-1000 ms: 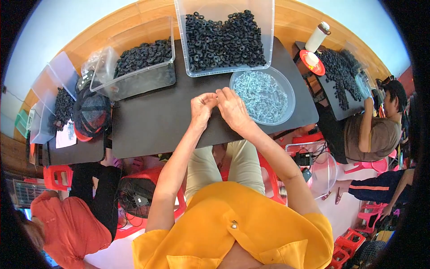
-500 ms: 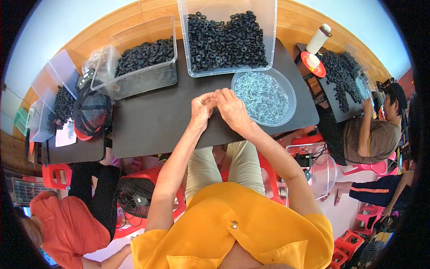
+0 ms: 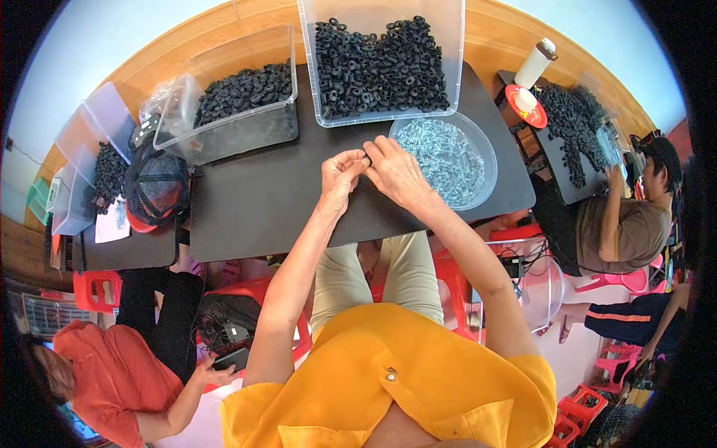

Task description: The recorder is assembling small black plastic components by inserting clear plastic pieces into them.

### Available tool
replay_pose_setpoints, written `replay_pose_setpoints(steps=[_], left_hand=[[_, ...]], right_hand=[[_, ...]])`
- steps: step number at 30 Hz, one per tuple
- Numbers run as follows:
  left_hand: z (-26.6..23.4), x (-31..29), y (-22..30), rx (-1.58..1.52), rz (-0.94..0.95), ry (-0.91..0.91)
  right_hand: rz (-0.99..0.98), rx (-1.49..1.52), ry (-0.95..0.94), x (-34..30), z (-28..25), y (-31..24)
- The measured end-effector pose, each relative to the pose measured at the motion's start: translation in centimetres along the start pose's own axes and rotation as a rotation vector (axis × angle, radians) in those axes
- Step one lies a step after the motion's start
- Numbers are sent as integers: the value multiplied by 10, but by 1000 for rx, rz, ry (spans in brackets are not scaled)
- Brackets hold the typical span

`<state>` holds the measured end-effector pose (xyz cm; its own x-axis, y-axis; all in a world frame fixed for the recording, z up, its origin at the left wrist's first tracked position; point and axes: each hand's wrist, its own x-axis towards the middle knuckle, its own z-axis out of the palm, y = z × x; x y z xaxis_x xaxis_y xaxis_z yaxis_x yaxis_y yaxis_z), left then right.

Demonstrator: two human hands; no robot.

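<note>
Head view: in the frame's upper middle, the left hand (image 3: 341, 179) and right hand (image 3: 394, 173) are pinching a small dark piece (image 3: 367, 160).

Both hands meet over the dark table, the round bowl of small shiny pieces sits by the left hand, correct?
Not the left hand: the head view shows the round bowl of small shiny pieces by the right hand. The hands do meet over the dark table.
</note>
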<state>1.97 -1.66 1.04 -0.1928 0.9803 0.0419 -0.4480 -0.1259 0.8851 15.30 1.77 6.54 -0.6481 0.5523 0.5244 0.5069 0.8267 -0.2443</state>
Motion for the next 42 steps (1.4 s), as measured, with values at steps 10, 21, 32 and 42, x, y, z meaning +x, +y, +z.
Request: replay_pose_setpoints(steps=[10,21,32,42], left_hand=[[3,-3,-1,192,-17,-47],[-3,-1,-4,227,-32,-130],[-4,-3,-1,259,-48,-174],[-5,-8,6,106,-28,11]], right_hand=[[-25,-143,-4,-1,-3,10],[-79,-272,-87,-3,3,9],[-138,-233,-87,-6,0,6],[87,-52,111,-18,-14,-31]])
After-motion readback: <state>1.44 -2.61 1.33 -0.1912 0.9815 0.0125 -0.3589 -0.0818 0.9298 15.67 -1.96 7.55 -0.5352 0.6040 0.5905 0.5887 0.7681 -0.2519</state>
